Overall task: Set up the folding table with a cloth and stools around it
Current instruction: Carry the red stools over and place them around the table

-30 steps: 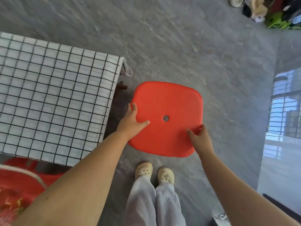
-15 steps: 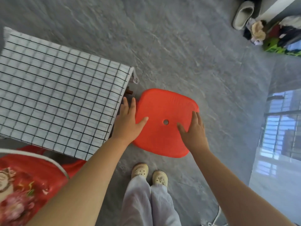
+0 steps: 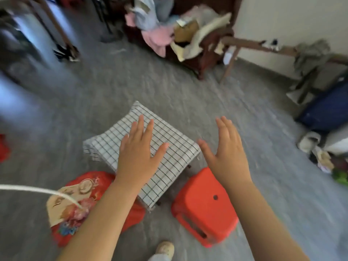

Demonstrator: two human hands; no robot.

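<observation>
Both hands are raised in front of the camera, palms down, fingers spread and holding nothing. The left hand (image 3: 138, 157) appears over the checked cloth (image 3: 175, 146), and the right hand (image 3: 225, 157) appears above the gap between the table and the orange stool (image 3: 201, 208); whether either one touches anything below cannot be told.

The cloth, white with thin dark lines, covers the whole top of the small table (image 3: 159, 203), whose dark legs just show under the near edge. The tabletop sits as a diamond in the view, one corner pointing away toward the far wall and one toward the person; its long axis runs from the near right to the far left. A cloth corner hangs loose on the left side.

The stool stands upright on the grey floor (image 3: 235, 119) just beside the table's near right edge, its square seat with a small centre hole facing up, one corner pointing to the table. A red printed bag (image 3: 75, 204) lies on the floor at the table's near left side. One pale shoe (image 3: 165, 247) shows at the bottom edge. The picture is blurred, mostly toward the far clutter.
</observation>
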